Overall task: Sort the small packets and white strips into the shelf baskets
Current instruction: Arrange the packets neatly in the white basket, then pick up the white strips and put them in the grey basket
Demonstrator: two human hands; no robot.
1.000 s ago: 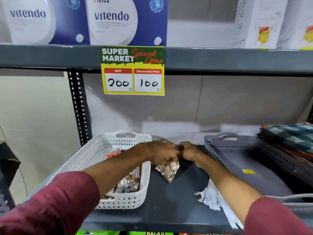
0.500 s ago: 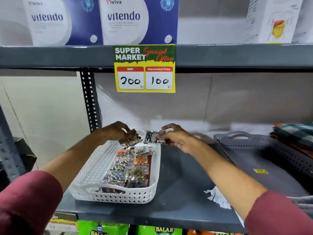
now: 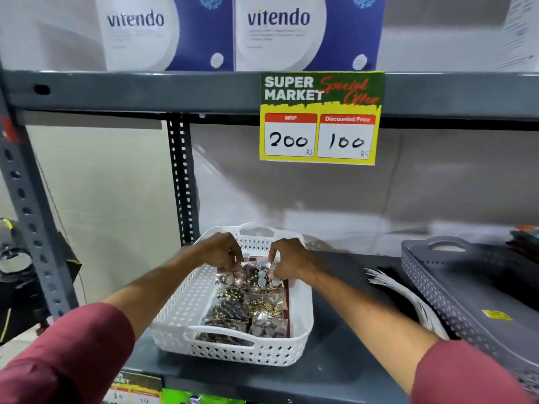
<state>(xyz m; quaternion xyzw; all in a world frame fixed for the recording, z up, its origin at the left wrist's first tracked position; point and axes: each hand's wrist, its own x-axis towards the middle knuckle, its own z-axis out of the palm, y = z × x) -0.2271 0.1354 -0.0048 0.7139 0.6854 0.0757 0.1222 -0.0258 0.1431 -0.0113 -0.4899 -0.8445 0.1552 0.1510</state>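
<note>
A white perforated basket (image 3: 180, 301) stands on the grey shelf, with several small clear packets (image 3: 248, 310) of tiny items lying along its right side. My left hand (image 3: 221, 252) and my right hand (image 3: 287, 259) are both over the far end of the basket, each pinching an edge of a small packet (image 3: 255, 271) that rests on top of the pile. A stack of white strips (image 3: 408, 298) lies on the shelf to the right, against a grey basket (image 3: 455, 290).
A grey upright post (image 3: 180, 182) rises behind the white basket. A yellow price sign (image 3: 320, 118) hangs from the shelf above, where blue and white boxes (image 3: 291, 30) stand. Folded cloth (image 3: 525, 240) lies at the far right.
Both hands carried the packets from the shelf surface over to the white basket and lowered them onto the pile at its far end. The view shifted left.
</note>
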